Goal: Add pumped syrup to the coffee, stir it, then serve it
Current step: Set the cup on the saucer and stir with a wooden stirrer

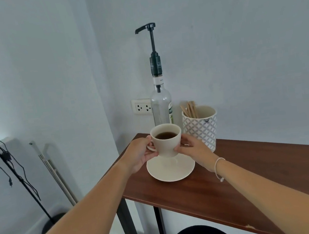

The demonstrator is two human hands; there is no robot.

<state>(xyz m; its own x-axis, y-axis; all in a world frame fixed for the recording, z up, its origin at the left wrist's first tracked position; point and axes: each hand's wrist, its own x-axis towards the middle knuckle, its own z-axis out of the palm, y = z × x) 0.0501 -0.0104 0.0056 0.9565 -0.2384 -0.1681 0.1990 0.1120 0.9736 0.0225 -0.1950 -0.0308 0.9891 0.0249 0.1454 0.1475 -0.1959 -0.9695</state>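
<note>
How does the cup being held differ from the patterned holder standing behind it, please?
The cup is plain cream, while the holder carries a grey lattice pattern. The cup is lifted above its saucer by the left hand and right hand; the holder stands on the table. The cup holds dark coffee, the holder wooden sticks. Both are upright and open-topped.

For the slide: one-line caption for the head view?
Both hands, left hand and right hand, hold the coffee cup above its saucer, before the syrup pump bottle.
</note>
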